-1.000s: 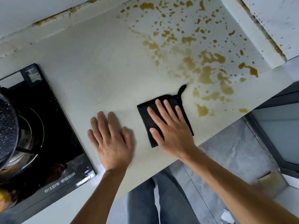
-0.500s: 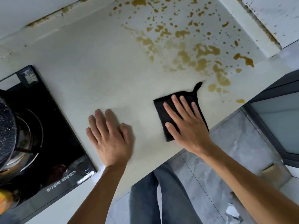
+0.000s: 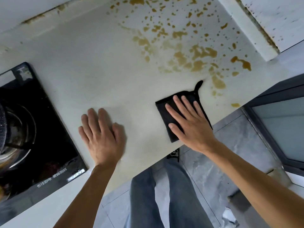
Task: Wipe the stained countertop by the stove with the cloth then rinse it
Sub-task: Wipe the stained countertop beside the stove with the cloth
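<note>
A folded black cloth (image 3: 164, 112) with a small hanging loop lies flat on the pale countertop (image 3: 102, 66) close to its front edge. My right hand (image 3: 189, 124) presses on the cloth with straight, spread fingers. Brown stains (image 3: 194, 53) spatter the counter beyond the cloth, reaching back toward the wall. My left hand (image 3: 102, 137) rests flat on the bare counter to the left of the cloth, between it and the stove.
A black glass stove (image 3: 49, 137) with a pot (image 3: 3, 125) on its burner sits at the left. A white wall ledge (image 3: 246, 27) bounds the counter at the right rear. Below the edge are a grey tiled floor (image 3: 238, 145) and a dark-framed glass door (image 3: 279, 125).
My right hand has slid the cloth to the right along the front edge, and the brown stains near the front that it passed over are gone. My left hand has stayed flat in place.
</note>
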A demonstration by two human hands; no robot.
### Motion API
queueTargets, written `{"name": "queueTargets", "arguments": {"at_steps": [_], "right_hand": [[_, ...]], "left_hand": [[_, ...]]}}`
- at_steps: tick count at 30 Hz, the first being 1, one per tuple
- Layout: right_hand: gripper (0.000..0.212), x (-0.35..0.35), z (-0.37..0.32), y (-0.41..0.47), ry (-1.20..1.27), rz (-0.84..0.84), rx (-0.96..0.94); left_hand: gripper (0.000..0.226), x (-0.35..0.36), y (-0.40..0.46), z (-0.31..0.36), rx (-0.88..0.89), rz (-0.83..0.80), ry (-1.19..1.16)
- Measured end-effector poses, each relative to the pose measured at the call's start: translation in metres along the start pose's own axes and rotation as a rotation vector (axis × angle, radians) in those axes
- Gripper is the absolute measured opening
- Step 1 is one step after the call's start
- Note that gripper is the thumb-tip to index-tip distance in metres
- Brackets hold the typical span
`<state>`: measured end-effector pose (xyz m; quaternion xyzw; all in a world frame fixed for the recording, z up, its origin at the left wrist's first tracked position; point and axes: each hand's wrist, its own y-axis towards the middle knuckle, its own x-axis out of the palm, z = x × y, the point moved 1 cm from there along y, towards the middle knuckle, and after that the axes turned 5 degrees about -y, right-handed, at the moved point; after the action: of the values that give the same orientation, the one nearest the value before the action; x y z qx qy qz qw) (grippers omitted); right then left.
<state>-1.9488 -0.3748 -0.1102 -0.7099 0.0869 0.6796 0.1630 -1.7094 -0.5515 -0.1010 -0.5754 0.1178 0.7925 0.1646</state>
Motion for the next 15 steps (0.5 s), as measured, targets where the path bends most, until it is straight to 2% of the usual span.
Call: {"name": "queueTargets", "arguments": {"at_steps": [3, 6, 9, 12, 15], "right_hand": [[0.063, -0.006, 0.051, -0.013, -0.02, -0.039, 0.031], [0.064, -0.016, 0.089, 0.012, 0.014, -0.046, 0.165], [0.065, -0.018, 0.075, 0.046, 0.05, 0.004, 0.291], [0.064, -0.008, 0.054, 0.025, 0.051, 0.032, 0.054], [0.063, -0.004, 0.092, -0.007, 0.027, 0.016, -0.097]], "left_hand": [[0.06, -0.004, -0.006, 0.023, -0.007, -0.061, -0.067], [0.062, 0.008, -0.021, 0.087, 0.181, -0.127, -0.075], [0.061, 0.028, -0.026, 0.143, 0.323, -0.17, -0.06], [0.061, 0.042, -0.026, 0.158, 0.297, -0.179, -0.018], [0.061, 0.05, -0.03, 0.156, 0.298, -0.156, 0.021]]}}
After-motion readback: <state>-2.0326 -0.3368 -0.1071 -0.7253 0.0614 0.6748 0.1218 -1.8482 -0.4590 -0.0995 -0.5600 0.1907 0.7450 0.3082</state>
